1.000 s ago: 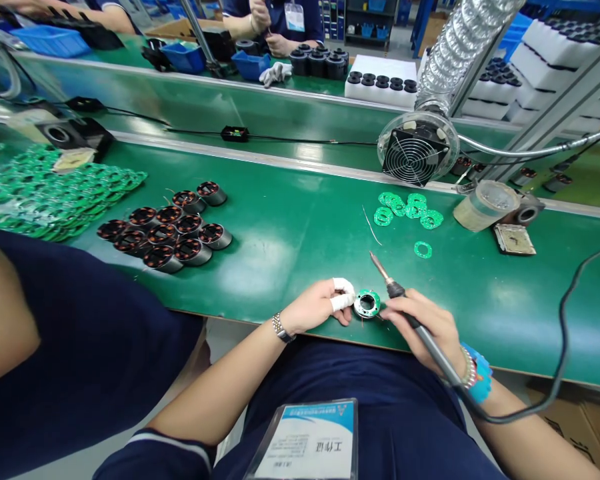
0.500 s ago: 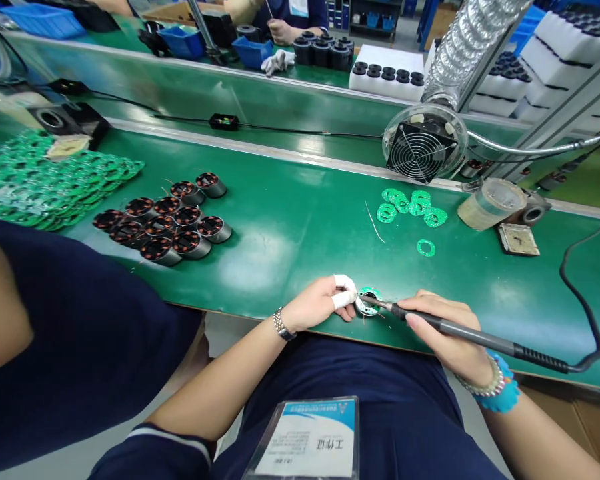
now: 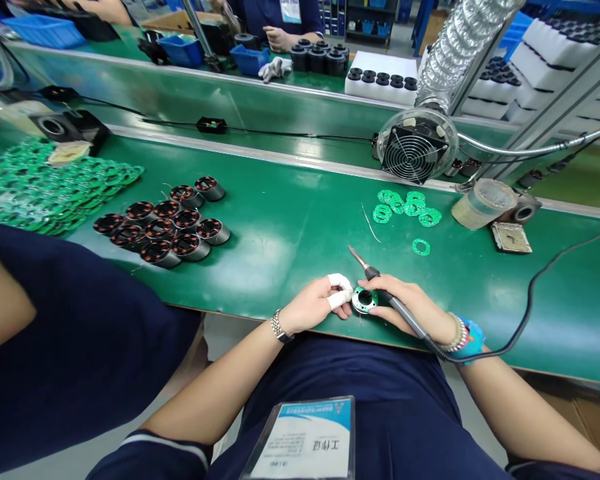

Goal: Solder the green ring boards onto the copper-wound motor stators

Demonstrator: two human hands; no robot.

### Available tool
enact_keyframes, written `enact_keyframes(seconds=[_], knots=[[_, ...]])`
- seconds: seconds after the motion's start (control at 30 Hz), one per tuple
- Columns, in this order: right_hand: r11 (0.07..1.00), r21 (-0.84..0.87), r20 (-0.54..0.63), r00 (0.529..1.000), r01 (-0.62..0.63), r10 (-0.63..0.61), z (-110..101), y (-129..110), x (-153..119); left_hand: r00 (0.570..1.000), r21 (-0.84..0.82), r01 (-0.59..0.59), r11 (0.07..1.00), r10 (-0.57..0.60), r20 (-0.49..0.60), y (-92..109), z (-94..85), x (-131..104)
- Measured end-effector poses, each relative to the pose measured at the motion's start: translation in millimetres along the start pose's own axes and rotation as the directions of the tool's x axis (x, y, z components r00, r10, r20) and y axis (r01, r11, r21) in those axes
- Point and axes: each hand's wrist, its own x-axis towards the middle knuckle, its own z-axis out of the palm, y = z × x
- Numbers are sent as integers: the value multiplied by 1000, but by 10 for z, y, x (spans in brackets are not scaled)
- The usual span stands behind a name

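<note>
Round part [image 3: 365, 309] with green-and-white ring top [image 3: 374, 294] around a dark hole [image 3: 365, 299]

Lighting bright, even. Pale glare on the green bench [image 3: 290, 220], near its rear edge and toward its front. Foil duct [image 3: 463, 50] shows hard highlights. Circuit boards [image 3: 45, 190] at the bench's left end soft; picture margins stretched.

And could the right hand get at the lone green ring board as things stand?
Probably yes: nothing appears to stand between the right hand and the lone green ring board, though the soldering iron in that hand might hamper pickup.
</note>
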Motion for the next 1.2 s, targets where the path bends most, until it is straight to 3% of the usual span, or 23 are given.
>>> enact_keyframes(seconds=[0.07, 0.13, 0.23, 0.3, 0.37, 0.43, 0.5, 0.6, 0.7, 0.83, 1.0, 1.2], knots=[[999, -7, -41, 998, -51, 50, 37, 23, -17, 986, 169, -146, 975, 158, -59, -30, -9, -73], [995, -17, -110, 989, -101, 99, 93, 11, -74, 942, 358, -307, 882, 335, -15, -56, -4, -144], [986, -48, -229, 962, -162, 147, 214, -45, -182, 910, 433, -395, 810, 408, 67, -65, 52, -185], [979, -71, -302, 940, -191, 161, 288, -92, -237, 942, 342, -313, 886, 335, -5, -48, 106, -158], [976, -87, -347, 925, -198, 157, 325, -136, -259, 985, 154, -148, 977, 160, -70, -17, 154, -106], [980, -99, -365, 923, -171, 124, 319, -170, -239, 997, -26, 25, 999, -27, -66, 19, 180, -53], [989, -110, -359, 932, -101, 55, 289, -191, -184, 992, -108, 119, 987, -123, -37, 49, 185, -18], [991, -129, -318, 946, 31, -71, 260, -196, -83, 990, -136, 133, 982, -137, -21, 68, 175, -6], [988, -134, -309, 944, 74, -113, 284, -193, -35, 991, -170, 115, 979, -125, -52, 60, 170, -26], [990, -122, -342, 933, 75, -112, 304, -222, -73, 989, -219, 95, 971, -116, -89, 54, 167, -47], [997, -52, -462, 887, -53, 23, 166, -294, -165, 986, -172, 167, 971, -168, 5, 88, 129, -25], [999, 33, -412, 911, -16, 28, -19, -344, -302, 977, -195, 211, 958, -211, 23, 101, 96, 16]])
